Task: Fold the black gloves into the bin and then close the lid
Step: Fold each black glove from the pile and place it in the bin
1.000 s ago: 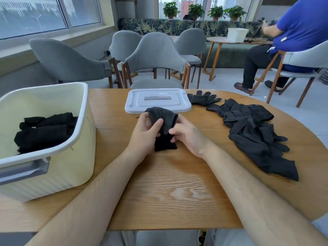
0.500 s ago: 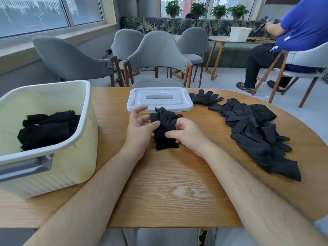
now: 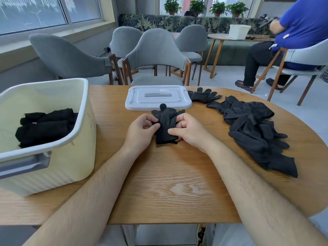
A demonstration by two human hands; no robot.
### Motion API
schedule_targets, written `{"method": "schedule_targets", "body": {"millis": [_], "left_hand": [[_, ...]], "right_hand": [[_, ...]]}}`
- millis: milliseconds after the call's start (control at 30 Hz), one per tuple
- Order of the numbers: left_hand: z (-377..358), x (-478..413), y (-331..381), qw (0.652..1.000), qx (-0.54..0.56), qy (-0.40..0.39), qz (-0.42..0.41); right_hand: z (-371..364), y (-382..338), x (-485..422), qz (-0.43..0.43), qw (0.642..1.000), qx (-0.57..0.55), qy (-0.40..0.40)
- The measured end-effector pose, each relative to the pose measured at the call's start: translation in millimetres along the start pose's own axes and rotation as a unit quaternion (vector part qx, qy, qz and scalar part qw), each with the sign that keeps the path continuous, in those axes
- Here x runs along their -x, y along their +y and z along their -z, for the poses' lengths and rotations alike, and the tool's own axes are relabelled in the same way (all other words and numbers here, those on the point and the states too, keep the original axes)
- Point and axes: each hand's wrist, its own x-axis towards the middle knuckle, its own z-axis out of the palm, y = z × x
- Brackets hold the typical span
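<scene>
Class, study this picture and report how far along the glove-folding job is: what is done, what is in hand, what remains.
Done: folded gloves lie in the bin. In hand: the left hand and right hand pinch one glove on the table, mid-fold. Left: a pile of loose gloves waits on the table's right side, and the lid lies flat on the table, off the bin.

Bare, hairy forearms, left hand (image 3: 141, 133), right hand (image 3: 190, 133); pale trousers (image 3: 129, 235).

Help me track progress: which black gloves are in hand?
The glove bundle near the lid, gripped by left hand and right hand; the right-side pile and binned gloves lie untouched.
</scene>
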Motion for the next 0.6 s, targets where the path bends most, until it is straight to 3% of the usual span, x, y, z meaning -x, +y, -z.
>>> {"method": "schedule_targets", "body": {"millis": [600], "left_hand": [[-0.7, -1.4, -1.0, 0.998, -0.069, -0.012, -0.001]], "right_hand": [[-3.6, 1.1, 3.6, 0.014, 0.989, 0.143, 0.016]]}}
